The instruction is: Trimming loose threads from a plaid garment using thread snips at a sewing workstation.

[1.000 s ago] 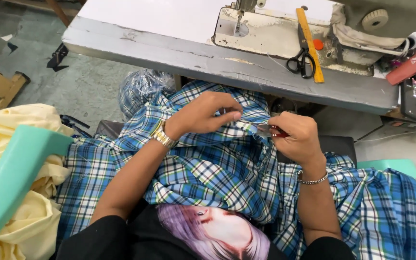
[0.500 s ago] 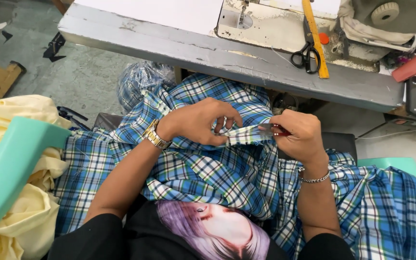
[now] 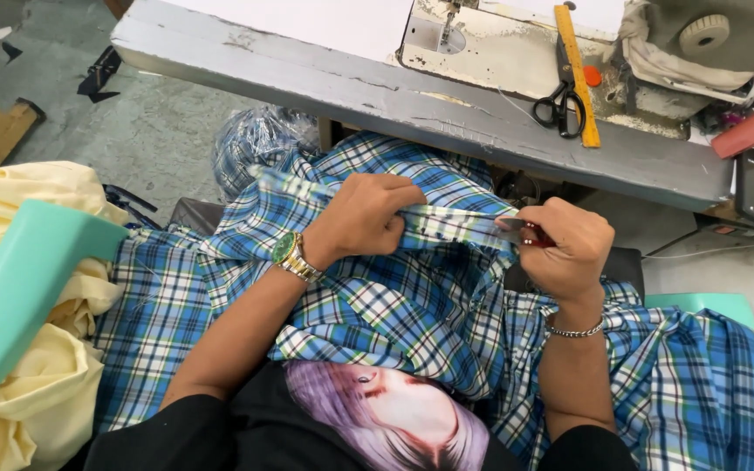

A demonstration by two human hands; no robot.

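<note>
A blue and white plaid garment lies across my lap. My left hand, with a watch on the wrist, grips a folded strip of the plaid cloth and pulls it taut. My right hand, with a chain bracelet on the wrist, holds a small red-handled thread snip whose metal tip touches the strip's right end. The strip runs straight between both hands.
A grey sewing table stands ahead with a sewing machine, black scissors and a yellow ruler on it. A teal chair part and yellow cloth sit left. A plastic bag lies below the table.
My left hand has slid a little left along the strip and closed on it. The strip is now stretched tighter. My right hand with the snip stays at the strip's end.
</note>
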